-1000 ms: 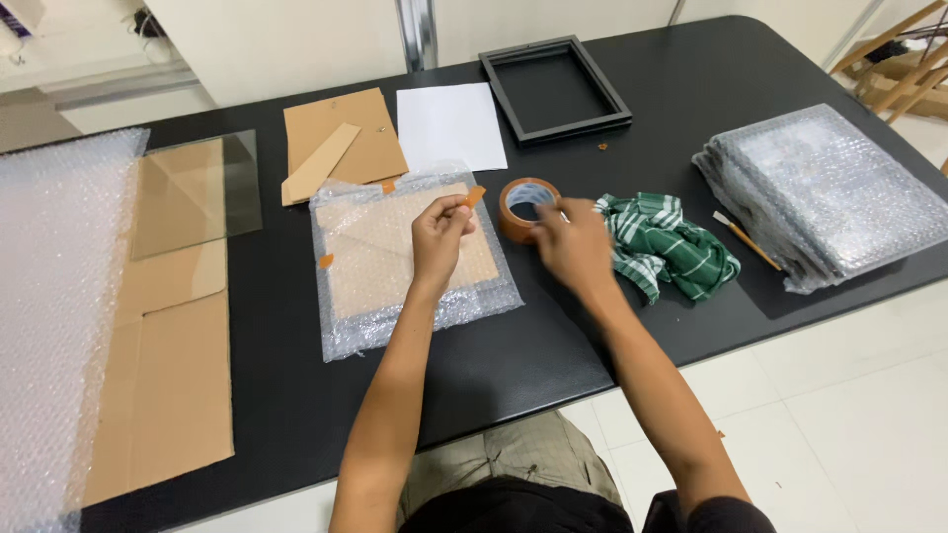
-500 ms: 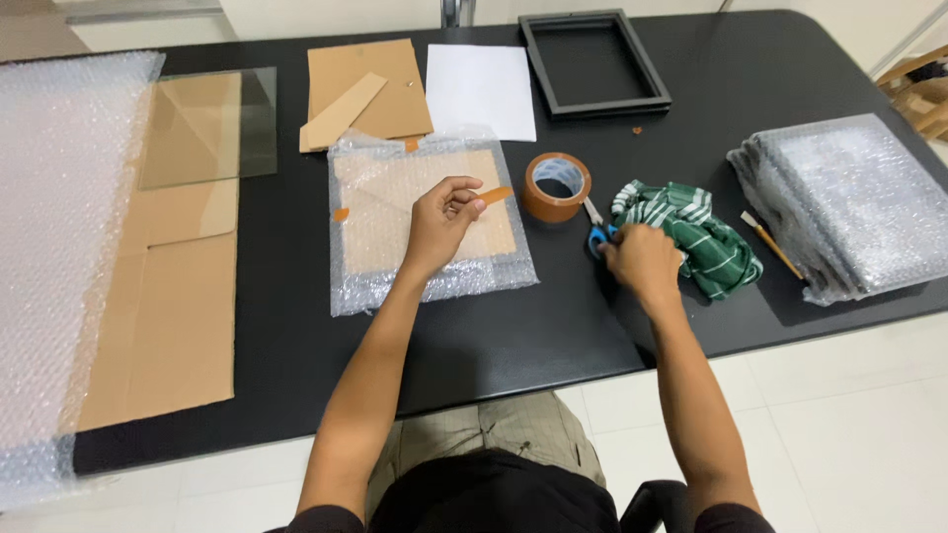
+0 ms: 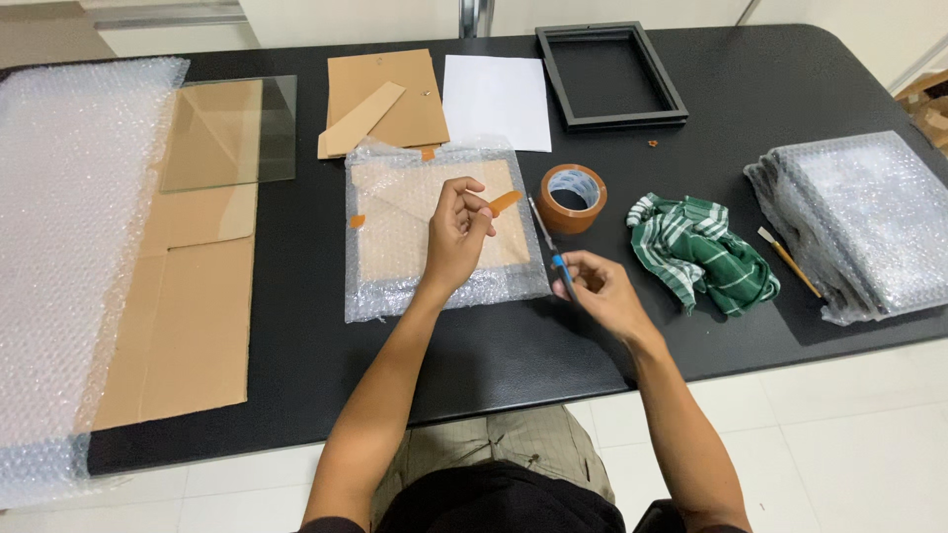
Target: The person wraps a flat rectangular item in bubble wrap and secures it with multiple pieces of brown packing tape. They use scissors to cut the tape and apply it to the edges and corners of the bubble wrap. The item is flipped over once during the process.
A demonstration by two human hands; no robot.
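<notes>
A flat package wrapped in bubble wrap (image 3: 395,237) lies on the black table (image 3: 494,336) in front of me. My left hand (image 3: 456,237) rests on it and pinches a short strip of brown tape (image 3: 504,202) between its fingertips. My right hand (image 3: 602,291) is just right of the package and holds blue-handled scissors (image 3: 553,252), their blades pointing up toward the brown tape roll (image 3: 573,197). The scissors lie along the package's right edge.
A green striped cloth (image 3: 701,252) lies right of the tape roll. A stack of bubble-wrapped packages (image 3: 859,222) and a thin brush (image 3: 788,262) are at far right. A black frame (image 3: 610,74), white sheet (image 3: 496,101), cardboard pieces (image 3: 380,99), glass pane (image 3: 232,133) and bubble-wrap sheet (image 3: 54,247) lie behind and left.
My right hand left the tape roll, reached toward the green cloth, picked up the scissors and brought them beside the package. My left hand stays on the package with the tape strip.
</notes>
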